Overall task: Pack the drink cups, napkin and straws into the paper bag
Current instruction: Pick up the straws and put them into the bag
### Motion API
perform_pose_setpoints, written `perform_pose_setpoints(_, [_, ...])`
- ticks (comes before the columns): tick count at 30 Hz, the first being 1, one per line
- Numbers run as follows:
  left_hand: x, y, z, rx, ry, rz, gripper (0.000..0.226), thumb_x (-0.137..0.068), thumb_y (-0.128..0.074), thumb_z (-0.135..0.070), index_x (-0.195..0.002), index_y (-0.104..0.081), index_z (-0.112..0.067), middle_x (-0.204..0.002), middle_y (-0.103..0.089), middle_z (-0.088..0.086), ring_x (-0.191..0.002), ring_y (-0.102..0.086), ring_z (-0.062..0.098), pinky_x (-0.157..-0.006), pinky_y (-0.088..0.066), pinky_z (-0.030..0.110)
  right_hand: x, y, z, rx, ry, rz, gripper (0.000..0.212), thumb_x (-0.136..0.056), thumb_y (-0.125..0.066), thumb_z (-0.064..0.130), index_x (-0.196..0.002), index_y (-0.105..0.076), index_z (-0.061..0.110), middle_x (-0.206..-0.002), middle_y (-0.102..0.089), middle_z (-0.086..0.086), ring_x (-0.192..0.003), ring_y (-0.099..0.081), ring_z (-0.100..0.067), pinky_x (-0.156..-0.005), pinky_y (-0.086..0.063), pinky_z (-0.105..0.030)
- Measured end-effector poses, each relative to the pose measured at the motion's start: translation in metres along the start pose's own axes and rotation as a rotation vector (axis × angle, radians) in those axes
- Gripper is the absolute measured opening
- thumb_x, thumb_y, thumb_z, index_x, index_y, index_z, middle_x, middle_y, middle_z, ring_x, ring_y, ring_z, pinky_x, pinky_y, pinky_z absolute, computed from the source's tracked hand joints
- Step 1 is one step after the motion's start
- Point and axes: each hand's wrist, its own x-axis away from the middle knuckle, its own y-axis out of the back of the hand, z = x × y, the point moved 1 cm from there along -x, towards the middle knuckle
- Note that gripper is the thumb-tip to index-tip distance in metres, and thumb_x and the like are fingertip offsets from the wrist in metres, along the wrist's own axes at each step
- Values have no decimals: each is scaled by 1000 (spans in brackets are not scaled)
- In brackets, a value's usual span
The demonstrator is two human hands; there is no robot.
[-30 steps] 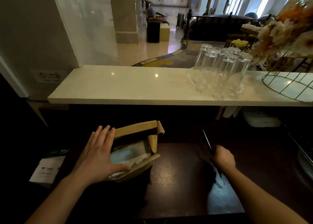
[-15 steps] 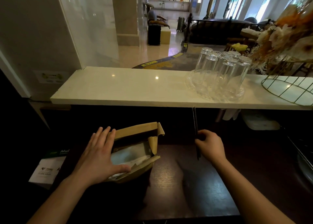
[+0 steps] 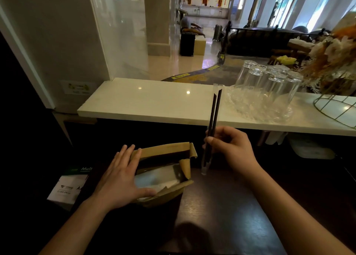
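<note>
In the lower left of the frame a white printed box [image 3: 67, 187] is sitting half in shadow. Just right of it the left hand [image 3: 119, 179] is lying flat on the near-left rim of the paper bag [image 3: 163, 150], fingers straight and close together, thumb stretched along the front edge; neither hand nor bag is showing any shift from a second ago. The bag is standing open on the dark surface [image 3: 221, 206] at lower centre, with something white [image 3: 159, 179] showing inside. The change is to the right of it. The right hand [image 3: 233, 148], which a second ago was low on the surface further right, is now raised and closer to the bag, its fingers pinching two black straws [image 3: 213, 123] in clear wrapping, held nearly upright with their lower ends just beside the bag's right edge. By my judgement the straws are about to be dropped in. Further right, upturned glasses [image 3: 269, 85] are standing on the pale upper surface [image 3: 144, 104]. Whether the white thing is the napkin or a cup lid is hard to tell, no cups are clearly showing, and the bag's lower body is fading into darkness.
</note>
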Motion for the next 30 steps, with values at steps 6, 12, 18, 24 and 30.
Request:
perform_pose_setpoints(6, [5, -3, 6, -1, -6, -1, 133, -49, -32, -104, -150, 20, -33, -158, 32, -10, -139, 36, 7, -119, 8, 37, -14, -39, 12, 13, 33, 215, 15, -89, -65, 3, -99, -70, 11, -91, -75, -11, -87, -73, -24, -83, -58, -38])
perform_pose_setpoints(12, [6, -2, 9, 9, -1, 9, 134, -50, -38, -102, -152, 14, -33, -159, 29, -11, -139, 36, 6, -117, 11, 36, -26, -78, 4, 275, 48, 482, 8, -88, -66, 6, -95, -69, 11, -94, -70, -18, -91, -67, -33, -87, -53, -53])
perform_pose_setpoints(18, [5, -5, 16, 8, -16, 5, 133, -52, -41, -102, -152, 14, -34, -158, 28, -12, -138, 37, 6, -117, 10, 36, -32, -95, -16, 731, 200, 692, 10, -88, -66, 16, -96, -68, 20, -88, -64, 7, -81, -59, -10, -72, -47, -27])
perform_pose_setpoints(24, [9, -11, 19, 21, -16, -23, 132, -52, -43, -101, -150, 18, -37, -158, 29, -15, -139, 35, 5, -117, 8, 37, -34, -105, -45, 1089, 197, 840, 26, -88, -58, 9, -111, -66, 19, -107, -69, -4, -99, -64, -22, -86, -53, -36])
perform_pose_setpoints(30, [8, -12, 21, 39, -13, -24, 134, -51, -46, -100, -150, 17, -36, -159, 27, -14, -140, 33, 6, -118, 6, 39, -34, -120, -65, 1226, 94, 916, 40, -90, -59, 12, -127, -61, 25, -119, -66, -5, -109, -62, -25, -92, -51, -36])
